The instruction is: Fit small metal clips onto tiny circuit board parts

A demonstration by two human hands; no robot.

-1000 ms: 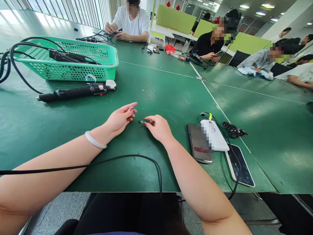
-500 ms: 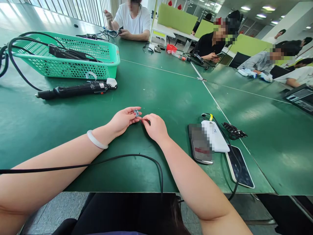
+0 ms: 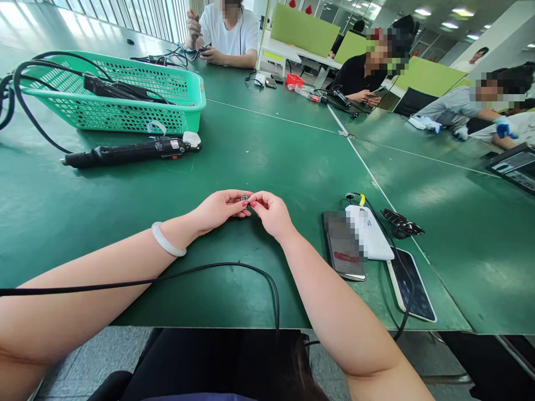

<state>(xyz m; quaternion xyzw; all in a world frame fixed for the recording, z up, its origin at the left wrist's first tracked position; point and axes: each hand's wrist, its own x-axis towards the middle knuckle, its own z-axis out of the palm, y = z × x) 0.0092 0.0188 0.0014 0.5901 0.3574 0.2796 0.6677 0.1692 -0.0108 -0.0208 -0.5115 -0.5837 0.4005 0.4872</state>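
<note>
My left hand (image 3: 219, 210), with a pale bangle (image 3: 167, 239) on its wrist, is closed around a small grey-blue part with dark markings (image 3: 244, 198). The part is too small for me to tell its kind. My right hand (image 3: 271, 213) comes from the other side, thumb and forefinger pinched together at the part's right edge. Whatever lies between those right fingertips is hidden. Both hands meet just above the green table (image 3: 267, 161).
A black electric screwdriver (image 3: 129, 153) lies before a green basket (image 3: 137, 114) of cables and black items. On the right are a dark phone (image 3: 340, 256), a white power bank (image 3: 370, 234), another phone (image 3: 412, 289) and a black hair clip (image 3: 401, 223). A black cable (image 3: 209, 267) crosses my left forearm. Several people sit around.
My left hand has moved right with the small part and turned, its fingers now covering more of it. My right fingertips have come up against the part. A gloved person at right has moved.
</note>
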